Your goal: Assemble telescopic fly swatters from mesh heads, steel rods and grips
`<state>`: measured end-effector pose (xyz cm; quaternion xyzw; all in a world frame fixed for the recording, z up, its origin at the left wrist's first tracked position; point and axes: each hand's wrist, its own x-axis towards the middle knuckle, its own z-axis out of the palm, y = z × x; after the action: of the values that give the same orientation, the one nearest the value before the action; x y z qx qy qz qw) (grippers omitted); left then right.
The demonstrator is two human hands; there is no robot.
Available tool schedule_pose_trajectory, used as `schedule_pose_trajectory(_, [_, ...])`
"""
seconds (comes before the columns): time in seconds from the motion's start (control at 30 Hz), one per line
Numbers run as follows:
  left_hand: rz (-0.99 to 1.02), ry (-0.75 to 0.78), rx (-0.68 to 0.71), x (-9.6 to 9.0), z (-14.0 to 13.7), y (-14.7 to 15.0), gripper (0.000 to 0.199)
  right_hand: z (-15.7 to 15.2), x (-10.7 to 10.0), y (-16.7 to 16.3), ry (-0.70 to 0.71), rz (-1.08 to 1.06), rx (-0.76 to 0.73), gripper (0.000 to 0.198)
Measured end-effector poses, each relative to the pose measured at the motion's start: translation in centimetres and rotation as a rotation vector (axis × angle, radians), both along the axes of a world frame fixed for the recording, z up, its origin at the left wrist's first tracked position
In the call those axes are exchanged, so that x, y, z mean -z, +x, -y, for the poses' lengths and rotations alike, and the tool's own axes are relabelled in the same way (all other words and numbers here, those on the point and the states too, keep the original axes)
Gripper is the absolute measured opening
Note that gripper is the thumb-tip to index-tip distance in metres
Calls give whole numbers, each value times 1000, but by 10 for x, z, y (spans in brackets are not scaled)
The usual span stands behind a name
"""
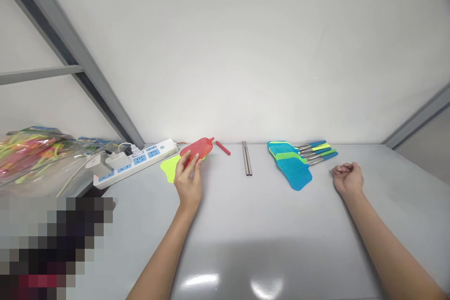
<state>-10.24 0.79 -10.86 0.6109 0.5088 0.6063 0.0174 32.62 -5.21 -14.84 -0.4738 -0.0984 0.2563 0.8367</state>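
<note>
My left hand (189, 183) has its fingers closed on the lower end of a red perforated fly swatter head (198, 146). Beneath and beside that lies a yellow-green swatter head (169, 168), partly covered by the red one and my fingers. Just right of them is a short red handle grip (223, 148). Two metal tubes (247, 159) lie side by side in the middle of the table. My right hand (348, 178) rests palm up on the table with curled fingers and nothing visible in it. Several fly swatters with blue and green heads (293, 171) are stacked to its left.
A white power strip (140, 161) with plugged-in chargers (99, 165) runs along the table's back left. Bagged colourful items (35, 154) are heaped at the far left. A white wall (246, 56) stands behind the grey table (267, 220). A pixelated patch hides the lower left.
</note>
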Motion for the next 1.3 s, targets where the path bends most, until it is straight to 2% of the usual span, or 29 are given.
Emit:
schedule_pose_trajectory(0.13, [13, -37, 70, 0, 6, 5, 24, -10, -20, -11, -61, 106, 23, 28])
schedule_pose_trajectory(0.23, [16, -62, 113, -1, 10, 10, 23, -15, -41, -49, -61, 199, -79, 27])
schedule_pose_trajectory(0.3, [7, -46, 145, -2, 13, 13, 23, -14, -51, -92, -98, 246, -275, 21])
schedule_pose_trajectory(0.33, [-4, -24, 164, -3, 14, 15, 23, -13, -53, -116, -148, 302, -479, 18])
schedule_pose_trajectory(0.4, [-34, 33, 198, -4, 15, 18, 23, -12, -53, -161, -212, 375, -796, 17])
schedule_pose_trajectory(0.47, [-67, 82, 215, -4, 16, 19, 23, -14, -46, -194, -244, 354, -973, 21])
schedule_pose_trajectory(0.57, [-105, 115, 217, -4, 16, 20, 22, -20, -33, -215, -303, 252, -985, 24])
schedule_pose_trajectory(0.67, [-113, 126, 192, -6, 17, 21, 21, -22, -25, -214, -292, 211, -942, 30])
schedule_pose_trajectory(0.83, [-80, 116, 135, -11, 17, 22, 22, -14, -27, -210, -217, 134, -1025, 42])
schedule_pose_trajectory(1.0, [-65, 97, 137, -11, 16, 21, 22, -8, -30, -219, -158, 106, -1085, 50])
schedule_pose_trajectory(1.17, [-61, 72, 147, -9, 16, 21, 20, -8, -31, -216, -150, 51, -1033, 51])
schedule_pose_trajectory(1.3, [-60, 61, 146, -9, 16, 22, 19, -7, -32, -208, -226, 106, -875, 50])
